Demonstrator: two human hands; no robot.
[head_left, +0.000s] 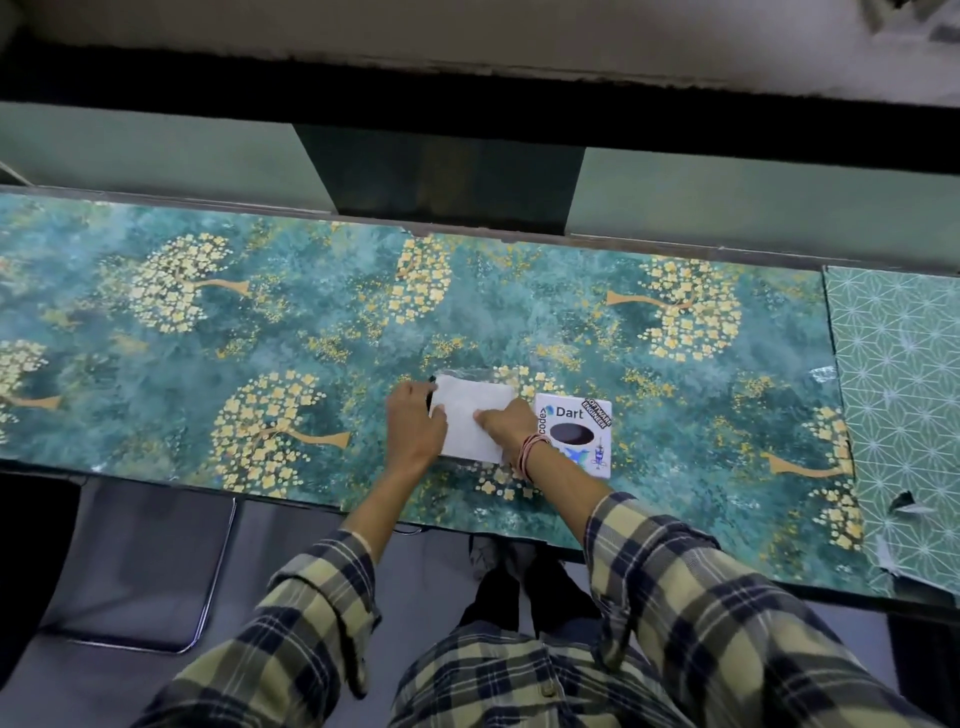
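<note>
A white square sheet (470, 415) lies flat on the green table with gold tree print (260, 322), over a clear plastic wrapper whose edge shows at its far side. My left hand (413, 428) holds the sheet's left edge, the thumb lying on top near a small dark object under the far-left corner. My right hand (506, 423) rests on the sheet's right side and presses it down with its fingers. A red thread band circles the right wrist.
A white card (574, 431) with "Dart" stickers and a black oval lies just right of the sheet, touching my right wrist. A pale green geometric-patterned surface (898, 415) joins the table on the right. A chrome chair frame (208, 571) stands below the table's near edge at left.
</note>
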